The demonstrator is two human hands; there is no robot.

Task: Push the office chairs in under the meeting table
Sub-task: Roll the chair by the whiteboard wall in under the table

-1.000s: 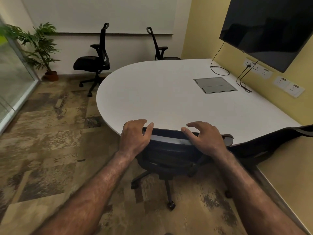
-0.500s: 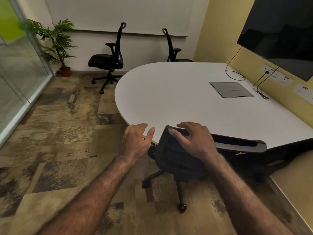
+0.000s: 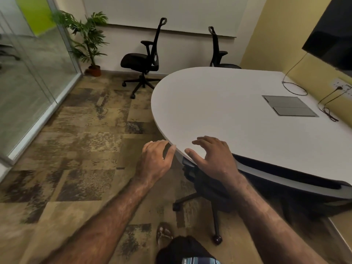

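The white meeting table (image 3: pixel 228 115) fills the right half of the view. A black office chair (image 3: pixel 215 193) stands pushed against its near edge, with the grey-edged backrest top (image 3: pixel 285 178) at the rim. My left hand (image 3: pixel 156 161) hovers just left of the table's edge, fingers apart and holding nothing. Spread over the rim above the chair's left end, my right hand (image 3: pixel 213 159) grips nothing. A second black chair (image 3: pixel 142 60) stands away from the table near the far wall. The third chair (image 3: pixel 217 52) sits at the table's far edge.
A potted plant (image 3: pixel 89 44) stands in the far left corner beside a glass wall (image 3: pixel 28 88). Cables (image 3: pixel 293 86) and a grey hatch (image 3: pixel 289 105) lie on the table. A dark screen (image 3: pixel 331 31) hangs on the yellow wall. My sandalled foot (image 3: pixel 163 233) is on the patterned carpet.
Both hands have come off the near chair's backrest, first the left, then the right. The chair now sits further right along the table's edge, and my view has swung left.
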